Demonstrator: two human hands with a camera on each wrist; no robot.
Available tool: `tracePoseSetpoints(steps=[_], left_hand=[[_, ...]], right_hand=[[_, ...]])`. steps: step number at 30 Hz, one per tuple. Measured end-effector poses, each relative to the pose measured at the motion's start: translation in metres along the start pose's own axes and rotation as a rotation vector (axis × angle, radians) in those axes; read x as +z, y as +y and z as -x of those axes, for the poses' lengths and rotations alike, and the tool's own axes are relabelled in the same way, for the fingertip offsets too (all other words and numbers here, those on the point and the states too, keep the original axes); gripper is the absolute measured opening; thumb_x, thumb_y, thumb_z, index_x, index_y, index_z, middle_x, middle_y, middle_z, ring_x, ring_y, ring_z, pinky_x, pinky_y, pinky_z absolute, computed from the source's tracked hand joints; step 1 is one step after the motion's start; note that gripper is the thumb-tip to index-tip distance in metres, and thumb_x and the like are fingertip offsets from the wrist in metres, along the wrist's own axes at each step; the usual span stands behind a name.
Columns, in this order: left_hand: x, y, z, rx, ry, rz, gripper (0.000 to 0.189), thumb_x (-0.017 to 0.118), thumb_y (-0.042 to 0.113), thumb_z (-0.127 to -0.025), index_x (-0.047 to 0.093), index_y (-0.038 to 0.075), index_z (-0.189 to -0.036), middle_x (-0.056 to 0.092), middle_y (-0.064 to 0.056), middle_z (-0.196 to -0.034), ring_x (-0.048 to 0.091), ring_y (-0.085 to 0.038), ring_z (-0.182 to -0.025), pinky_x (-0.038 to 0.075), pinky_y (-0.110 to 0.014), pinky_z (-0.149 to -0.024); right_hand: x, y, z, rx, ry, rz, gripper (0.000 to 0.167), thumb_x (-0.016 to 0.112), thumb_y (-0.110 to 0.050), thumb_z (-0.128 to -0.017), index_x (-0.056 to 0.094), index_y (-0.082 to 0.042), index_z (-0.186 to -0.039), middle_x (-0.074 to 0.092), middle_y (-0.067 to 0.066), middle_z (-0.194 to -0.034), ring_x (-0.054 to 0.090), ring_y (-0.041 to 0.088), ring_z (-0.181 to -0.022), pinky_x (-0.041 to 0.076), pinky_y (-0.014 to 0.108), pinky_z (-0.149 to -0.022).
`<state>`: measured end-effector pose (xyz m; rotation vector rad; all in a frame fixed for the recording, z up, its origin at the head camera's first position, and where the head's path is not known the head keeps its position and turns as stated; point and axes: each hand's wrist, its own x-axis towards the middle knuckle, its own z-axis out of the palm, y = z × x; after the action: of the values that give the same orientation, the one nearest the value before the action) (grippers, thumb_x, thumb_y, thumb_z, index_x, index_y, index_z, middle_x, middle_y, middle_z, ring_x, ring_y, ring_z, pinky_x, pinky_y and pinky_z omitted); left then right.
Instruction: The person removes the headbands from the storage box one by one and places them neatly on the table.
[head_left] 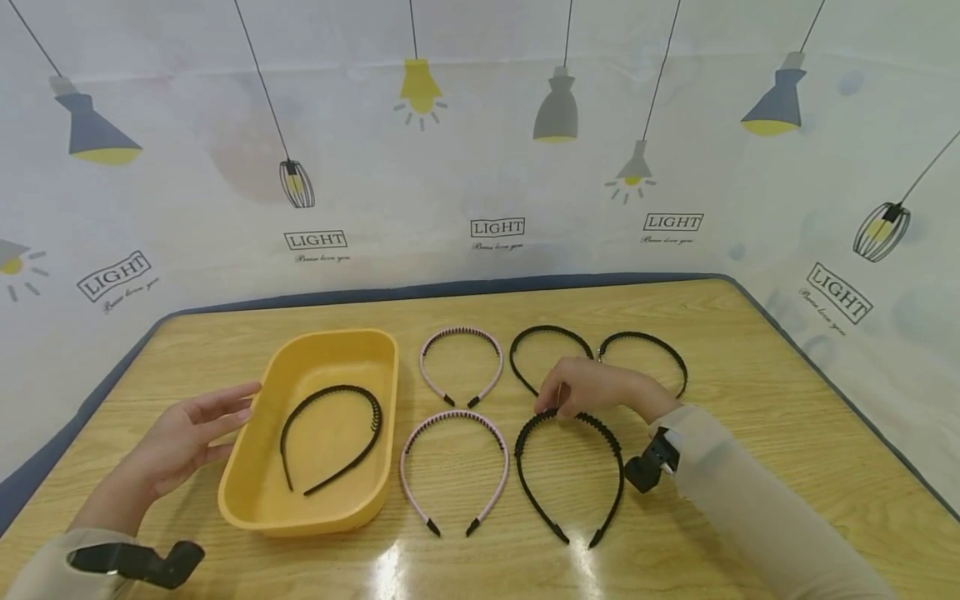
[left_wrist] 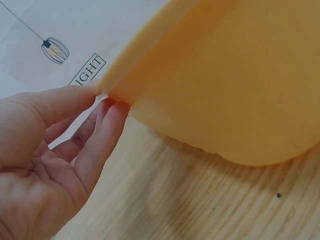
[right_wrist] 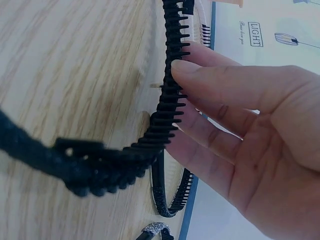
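Observation:
Near the front of the table, a black toothed headband (head_left: 617,450) has its top arch pinched between the thumb and fingers of my right hand (head_left: 577,385). The right wrist view shows the thumb on its comb teeth (right_wrist: 172,100). At the left, my left hand (head_left: 191,433) pinches the rim of a yellow plastic basin (head_left: 300,527); the left wrist view has thumb and fingers on either side of that rim (left_wrist: 132,55). Inside the basin lies another black headband (head_left: 347,388).
Two pink headbands, one behind (head_left: 461,331) and one in front (head_left: 455,415), lie right of the basin. Two more black headbands, (head_left: 551,328) and a farther-right one (head_left: 645,337), lie behind my right hand. A lamp-printed curtain (head_left: 495,167) borders the wooden table (head_left: 750,400).

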<state>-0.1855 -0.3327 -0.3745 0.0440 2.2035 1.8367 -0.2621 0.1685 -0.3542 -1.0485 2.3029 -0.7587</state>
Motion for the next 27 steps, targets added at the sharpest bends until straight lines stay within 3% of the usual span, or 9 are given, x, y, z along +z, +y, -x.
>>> tracePoseSetpoints(steps=[20, 27], left_hand=[[-0.0012, -0.0002, 0.0004, 0.006, 0.006, 0.008, 0.041, 0.055, 0.016, -0.093, 0.05, 0.021, -0.134, 0.05, 0.008, -0.111, 0.053, 0.004, -0.098, 0.053, -0.033, -0.079], [0.0011, 0.0007, -0.0002, 0.001, 0.008, -0.024, 0.047, 0.057, 0.02, -0.092, 0.045, 0.016, -0.137, 0.051, 0.008, -0.111, 0.054, 0.003, -0.098, 0.053, -0.034, -0.081]], right_hand=[[0.0021, 0.006, -0.0045, 0.001, 0.017, -0.007, 0.024, 0.067, 0.009, -0.077, 0.069, 0.002, -0.1, 0.066, 0.011, -0.1, 0.063, 0.021, -0.086, 0.054, 0.023, -0.069], [0.0029, 0.0078, -0.0059, 0.003, 0.022, 0.016, 0.024, 0.068, 0.008, -0.077, 0.07, 0.0, -0.1, 0.067, 0.009, -0.099, 0.063, 0.02, -0.085, 0.054, 0.023, -0.068]])
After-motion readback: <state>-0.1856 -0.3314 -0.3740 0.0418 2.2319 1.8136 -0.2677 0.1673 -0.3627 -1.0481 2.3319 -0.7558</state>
